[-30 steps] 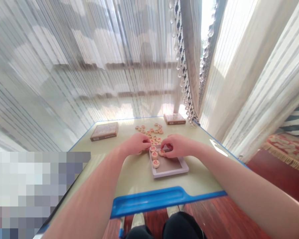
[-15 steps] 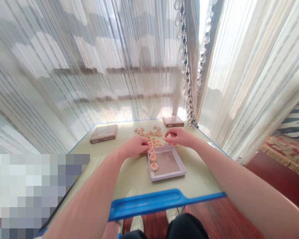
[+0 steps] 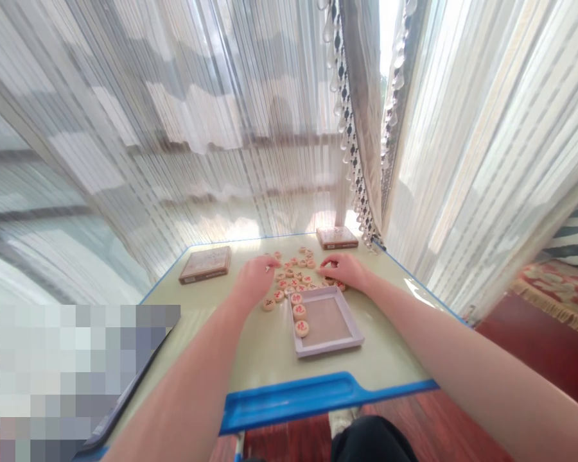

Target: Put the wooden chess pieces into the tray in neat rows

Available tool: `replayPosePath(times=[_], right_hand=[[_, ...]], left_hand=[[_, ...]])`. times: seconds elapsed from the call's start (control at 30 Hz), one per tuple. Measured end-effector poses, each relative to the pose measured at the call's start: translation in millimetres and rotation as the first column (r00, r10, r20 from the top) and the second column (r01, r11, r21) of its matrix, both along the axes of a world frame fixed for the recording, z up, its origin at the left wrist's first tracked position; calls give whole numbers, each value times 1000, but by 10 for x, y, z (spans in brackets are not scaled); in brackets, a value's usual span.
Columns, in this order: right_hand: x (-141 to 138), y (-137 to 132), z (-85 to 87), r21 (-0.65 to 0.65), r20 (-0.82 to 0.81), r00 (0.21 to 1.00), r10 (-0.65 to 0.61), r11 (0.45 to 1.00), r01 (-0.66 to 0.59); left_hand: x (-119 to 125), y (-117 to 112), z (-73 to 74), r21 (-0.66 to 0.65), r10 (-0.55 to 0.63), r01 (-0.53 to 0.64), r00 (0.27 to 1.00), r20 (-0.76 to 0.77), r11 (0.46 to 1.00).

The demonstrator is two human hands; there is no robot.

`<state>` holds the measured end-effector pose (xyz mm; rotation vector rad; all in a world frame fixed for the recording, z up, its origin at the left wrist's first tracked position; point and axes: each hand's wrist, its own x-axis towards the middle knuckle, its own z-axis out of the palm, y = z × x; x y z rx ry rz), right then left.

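A shallow white box tray point(image 3: 330, 352) lies on the table with three round xiangqi pieces point(image 3: 299, 312) with red characters lined along its left side. Beyond it spreads a loose group of xiangqi pieces point(image 3: 294, 282), some marked red and some black. My left hand point(image 3: 256, 277) reaches over the left part of the group, fingers curled together at the tips; what they hold, if anything, is hidden. On the right of the group, my right hand point(image 3: 345, 269) rests low with thumb and forefinger pinched. Whatever lies between those fingertips is too small to make out.
Two flat brown boxes stand at the back, a left box point(image 3: 205, 264) and a right box point(image 3: 337, 237). The pale table point(image 3: 380, 340) has a blue edge with a moulded blue trough point(image 3: 291, 399) in front. Sheer curtains point(image 3: 197, 128) hang behind. The lower left is pixelated.
My left hand has moved from the tray's far left corner up and left over the loose pieces. My right hand stays almost in place. The view has shifted slightly.
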<state>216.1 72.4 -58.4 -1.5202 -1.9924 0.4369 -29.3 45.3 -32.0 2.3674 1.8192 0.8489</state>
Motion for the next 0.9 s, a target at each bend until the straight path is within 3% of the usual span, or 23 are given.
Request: replayPosePath(times=[0.17, 0.3, 0.47, 0.6, 0.73, 0.9], right_hand=[[7, 22, -2, -63, -64, 998, 3, 998, -7], [18, 29, 14, -71, -104, 993, -63, 996, 56], [18, 31, 11, 54, -69, 996, -49, 997, 53], [-12, -57, 46, 173, 79, 989, 124, 975, -136], [-89, -234, 126, 65, 236, 906, 350, 925, -374], [-112, -377, 186, 65, 291, 878, 380, 908, -414]], left_hand=[[-35, 77, -46, 9, 33, -33, 999, 3, 999], [-41, 115, -95, 22, -12, 11, 999, 31, 1000], [-69, 166, -166, 21, -100, 99, 993, 63, 995], [-61, 165, -170, -47, -65, 70, 993, 103, 996], [10, 87, -107, -90, -74, 84, 991, 108, 992], [6, 17, -57, -153, -80, 89, 995, 68, 984]])
